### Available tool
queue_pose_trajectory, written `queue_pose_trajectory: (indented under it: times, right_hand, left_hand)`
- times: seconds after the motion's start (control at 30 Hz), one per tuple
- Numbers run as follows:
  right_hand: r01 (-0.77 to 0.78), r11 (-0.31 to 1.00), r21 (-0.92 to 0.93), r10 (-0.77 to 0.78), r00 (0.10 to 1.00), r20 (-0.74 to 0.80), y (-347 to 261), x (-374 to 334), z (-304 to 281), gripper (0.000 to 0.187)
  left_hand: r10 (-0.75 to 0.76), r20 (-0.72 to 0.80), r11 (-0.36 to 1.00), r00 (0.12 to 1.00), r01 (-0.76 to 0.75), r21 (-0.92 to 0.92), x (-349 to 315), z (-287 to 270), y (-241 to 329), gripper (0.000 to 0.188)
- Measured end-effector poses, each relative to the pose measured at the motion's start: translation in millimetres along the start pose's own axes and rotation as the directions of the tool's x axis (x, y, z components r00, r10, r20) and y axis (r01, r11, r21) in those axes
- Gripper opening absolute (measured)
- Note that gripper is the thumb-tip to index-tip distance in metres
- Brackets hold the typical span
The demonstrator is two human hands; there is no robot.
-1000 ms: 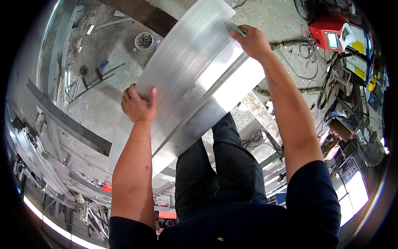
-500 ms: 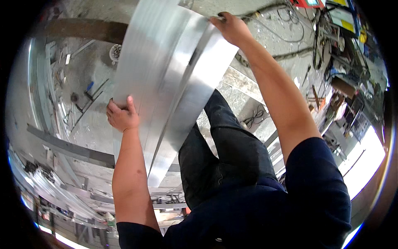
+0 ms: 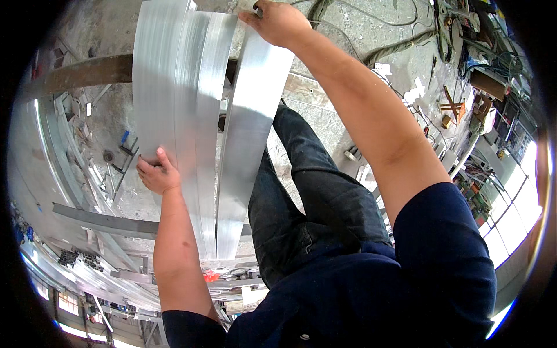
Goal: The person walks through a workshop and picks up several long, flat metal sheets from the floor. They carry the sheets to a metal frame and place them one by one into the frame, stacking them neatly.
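Note:
Several long silver aluminium profiles [image 3: 162,81] lie side by side, running away from me across two dark supports. A separate wide silver profile [image 3: 252,104] is on their right, with a narrow gap between it and the rest. My right hand [image 3: 278,24] is closed at the far end of this separate profile, fingers bent over its end. On the left side of the group, my left hand [image 3: 159,173] grips the outer edge, its thumb on top and its other fingers curled at the side. The undersides of the profiles are hidden.
A brown beam [image 3: 93,75] crosses under the far part, and a grey bar [image 3: 104,220] under the near part. A blue-handled clamp [image 3: 125,139] lies on the floor at left. Cables [image 3: 400,43] trail at far right. More metal lengths [image 3: 98,278] are stacked at lower left.
The far ends of the profiles and my right hand have shifted left in view. The gap beside the right profile now shows more openly. My left hand stays at the left edge.

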State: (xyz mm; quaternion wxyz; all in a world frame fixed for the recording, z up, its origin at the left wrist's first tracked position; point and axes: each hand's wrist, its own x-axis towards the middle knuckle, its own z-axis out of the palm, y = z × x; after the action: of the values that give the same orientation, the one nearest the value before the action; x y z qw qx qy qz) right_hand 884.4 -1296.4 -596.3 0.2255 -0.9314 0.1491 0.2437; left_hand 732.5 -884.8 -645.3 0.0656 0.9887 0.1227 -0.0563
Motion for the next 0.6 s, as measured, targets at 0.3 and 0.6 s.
queue_pose_trajectory:
  times: [0.3,0.6]
  right_hand:
    - [-0.167,0.983,0.069,0.163,0.984,0.069,41.2,-15.8,-10.3,0.053]
    - [-0.175,0.921,0.348,0.107,0.973,0.205,-40.8,-53.5,64.1,0.028]
  left_hand:
    - [0.004,-0.007,0.999,1.0,-0.004,-0.052,2.0,-2.5,-2.1,0.075]
    - [0.065,-0.147,0.994,0.987,-0.077,-0.078,7.5,1.4,-5.6,0.077]
